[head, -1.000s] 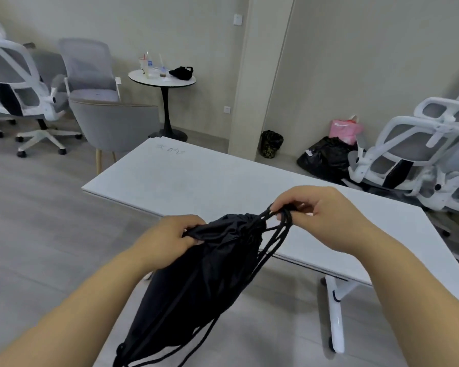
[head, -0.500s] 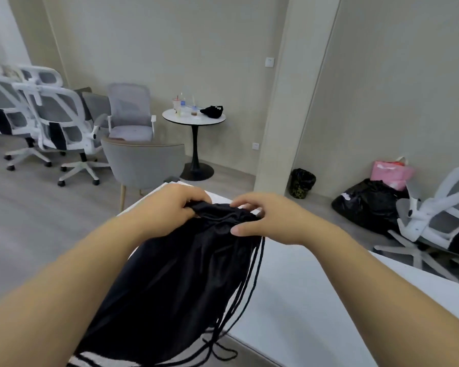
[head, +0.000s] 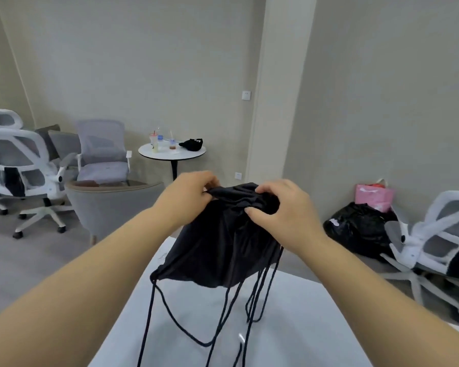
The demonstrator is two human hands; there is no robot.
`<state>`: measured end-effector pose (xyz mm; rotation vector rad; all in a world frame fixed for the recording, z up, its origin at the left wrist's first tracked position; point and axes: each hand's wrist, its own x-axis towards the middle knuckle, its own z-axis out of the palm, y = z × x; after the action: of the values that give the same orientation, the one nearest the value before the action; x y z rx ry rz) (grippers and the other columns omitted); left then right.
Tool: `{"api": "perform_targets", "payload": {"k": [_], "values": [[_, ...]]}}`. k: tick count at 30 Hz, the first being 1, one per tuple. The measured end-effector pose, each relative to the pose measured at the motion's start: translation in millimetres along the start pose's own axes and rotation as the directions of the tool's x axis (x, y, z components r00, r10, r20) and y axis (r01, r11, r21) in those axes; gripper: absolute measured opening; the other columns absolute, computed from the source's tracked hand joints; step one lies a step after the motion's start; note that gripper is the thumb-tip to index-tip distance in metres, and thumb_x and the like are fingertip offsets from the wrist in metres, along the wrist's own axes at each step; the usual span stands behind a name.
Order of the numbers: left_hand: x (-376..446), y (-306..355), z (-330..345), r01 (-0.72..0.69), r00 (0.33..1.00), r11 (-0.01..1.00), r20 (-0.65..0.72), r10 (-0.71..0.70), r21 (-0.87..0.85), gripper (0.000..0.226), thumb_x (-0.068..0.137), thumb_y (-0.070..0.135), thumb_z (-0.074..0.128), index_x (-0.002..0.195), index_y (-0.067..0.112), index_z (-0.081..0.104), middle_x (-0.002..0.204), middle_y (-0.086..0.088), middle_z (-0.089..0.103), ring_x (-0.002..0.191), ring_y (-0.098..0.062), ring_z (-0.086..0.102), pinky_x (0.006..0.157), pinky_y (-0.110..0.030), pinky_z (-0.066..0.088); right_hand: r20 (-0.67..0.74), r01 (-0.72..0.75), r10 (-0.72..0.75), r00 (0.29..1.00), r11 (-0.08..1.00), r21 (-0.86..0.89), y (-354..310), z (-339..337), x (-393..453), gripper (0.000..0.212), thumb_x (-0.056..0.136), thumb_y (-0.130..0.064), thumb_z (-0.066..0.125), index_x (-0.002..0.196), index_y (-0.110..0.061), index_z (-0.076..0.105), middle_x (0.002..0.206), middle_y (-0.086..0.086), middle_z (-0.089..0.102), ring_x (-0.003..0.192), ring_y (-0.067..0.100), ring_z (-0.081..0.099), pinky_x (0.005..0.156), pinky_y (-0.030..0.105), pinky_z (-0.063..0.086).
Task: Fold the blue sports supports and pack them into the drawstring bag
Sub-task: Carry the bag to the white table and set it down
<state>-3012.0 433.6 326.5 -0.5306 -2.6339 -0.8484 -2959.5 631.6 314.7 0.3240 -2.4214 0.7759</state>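
Observation:
A black drawstring bag (head: 223, 245) hangs in the air over the white table (head: 289, 337), held up by its gathered top. My left hand (head: 190, 196) pinches the left side of the bag's mouth. My right hand (head: 281, 207) grips the right side of the bunched mouth. Several black cords (head: 252, 308) dangle from the bag down to the tabletop. No blue sports supports are in view; I cannot tell whether any are inside the bag.
A grey armchair (head: 109, 205) stands just beyond the table's far left edge. White office chairs (head: 19, 165) sit at the left and right (head: 435, 242). A small round table (head: 171, 152) with drinks stands by the wall. A black rubbish bag (head: 355, 229) and a pink bag (head: 372, 194) lie by the right wall.
Both hands have lifted the bag higher, over the table, and moved close together on its bunched mouth. The right hand has left the cords, which now hang loose. The camera has tilted up.

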Motion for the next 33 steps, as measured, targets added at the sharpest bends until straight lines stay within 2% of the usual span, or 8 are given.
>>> {"api": "perform_targets", "payload": {"k": [5, 8, 14, 18, 22, 25, 28, 33], "values": [[9.5, -29.4, 44.2, -0.109, 0.989, 0.994, 0.097, 0.108, -0.002, 0.021, 0.082, 0.004, 0.053, 0.093, 0.019, 0.063, 0.086, 0.008, 0.060, 0.082, -0.017, 0.055, 0.074, -0.032, 0.047, -0.118, 0.045, -0.057, 0.991, 0.994, -0.101, 37.4, 40.8, -32.0, 0.035, 0.067, -0.034, 0.079, 0.094, -0.018, 0.064, 0.090, -0.003, 0.057, 0.082, 0.016, 0.055, 0.071, 0.018, 0.039], [-8.0, -64.1, 86.3, -0.087, 0.952, 0.996, 0.298, 0.076, 0.024, 0.026, 0.081, 0.003, 0.052, 0.093, 0.022, 0.064, 0.089, 0.004, 0.063, 0.084, -0.021, 0.056, 0.076, -0.035, 0.050, 0.111, -0.053, 0.069, 0.991, 0.989, -0.140, 55.4, 76.0, -66.4, 0.041, 0.069, -0.042, 0.078, 0.099, -0.019, 0.061, 0.093, -0.007, 0.052, 0.082, 0.014, 0.050, 0.065, 0.013, 0.035], [-56.1, -129.7, 143.6, -0.076, 0.672, 0.997, 0.739, 0.048, 0.005, 0.022, 0.077, 0.007, 0.057, 0.075, 0.028, 0.061, 0.082, 0.014, 0.060, 0.083, -0.012, 0.058, 0.080, -0.032, 0.052, 0.726, -0.232, 0.291, 0.624, 0.955, -0.183, 63.7, 112.6, -103.9, 0.029, 0.075, -0.053, 0.069, 0.092, -0.034, 0.057, 0.092, -0.012, 0.056, 0.077, 0.004, 0.052, 0.076, 0.029, 0.050], [-66.3, -147.2, 149.4, 0.012, 0.535, 0.999, 0.844, 0.037, -0.052, 0.027, 0.076, 0.014, 0.053, 0.092, 0.029, 0.068, 0.090, 0.021, 0.061, 0.088, -0.003, 0.058, 0.082, -0.021, 0.048, 0.614, -0.403, 0.410, 0.675, 0.901, -0.159, 75.6, 120.5, -93.5, 0.019, 0.080, -0.049, 0.066, 0.078, -0.033, 0.057, 0.078, -0.011, 0.063, 0.069, 0.004, 0.056, 0.072, 0.029, 0.052], [-64.0, -151.9, 157.1, 0.071, 0.590, 0.994, 0.807, 0.029, -0.087, 0.017, 0.081, 0.028, 0.055, 0.090, 0.028, 0.069, 0.097, 0.015, 0.066, 0.092, -0.002, 0.060, 0.089, -0.028, 0.051, 0.516, -0.344, 0.400, 0.757, 0.916, -0.206, 93.1, 139.7, -80.9, 0.036, 0.086, -0.049, 0.060, 0.118, -0.032, 0.057, 0.120, -0.011, 0.057, 0.110, 0.011, 0.051, 0.095, 0.031, 0.046], [-65.6, -159.4, 174.7, -0.073, 0.676, 0.997, 0.736, 0.041, 0.011, 0.034, 0.084, 0.042, 0.059, 0.115, 0.029, 0.059, 0.118, 0.012, 0.053, 0.113, -0.008, 0.046, 0.096, -0.029, 0.044, 0.679, -0.293, 0.443, 0.586, 0.897, -0.332, 104.6, 162.8, -89.7, 0.066, 0.084, -0.054, 0.059, 0.143, -0.033, 0.036, 0.152, -0.008, 0.030, 0.140, 0.017, 0.022, 0.110, 0.039, 0.033], [-76.5, -173.1, 196.9, -0.131, 0.592, 0.986, 0.806, -0.003, 0.100, 0.057, 0.082, 0.046, 0.062, 0.133, 0.027, 0.044, 0.137, 0.008, 0.039, 0.128, -0.015, 0.031, 0.104, -0.033, 0.038, 0.733, -0.338, 0.539, 0.416, 0.839, -0.426, 116.4, 181.0, -115.7, 0.079, 0.083, -0.054, 0.061, 0.148, -0.029, 0.025, 0.160, -0.006, 0.011, 0.145, 0.021, 0.013, 0.113, 0.042, 0.029], [-96.9, -191.1, 222.0, -0.204, 0.552, 0.966, 0.834, -0.022, 0.160, 0.065, 0.083, 0.048, 0.061, 0.139, 0.023, 0.038, 0.148, 0.004, 0.025, 0.136, -0.019, 0.023, 0.108, -0.034, 0.035, 0.703, -0.332, 0.606, 0.373, 0.795, -0.508, 118.6, 196.5, -156.2, 0.077, 0.086, -0.056, 0.056, 0.149, -0.026, 0.024, 0.161, -0.006, 0.004, 0.144, 0.024, 0.015, 0.113, 0.042, 0.030]]}}
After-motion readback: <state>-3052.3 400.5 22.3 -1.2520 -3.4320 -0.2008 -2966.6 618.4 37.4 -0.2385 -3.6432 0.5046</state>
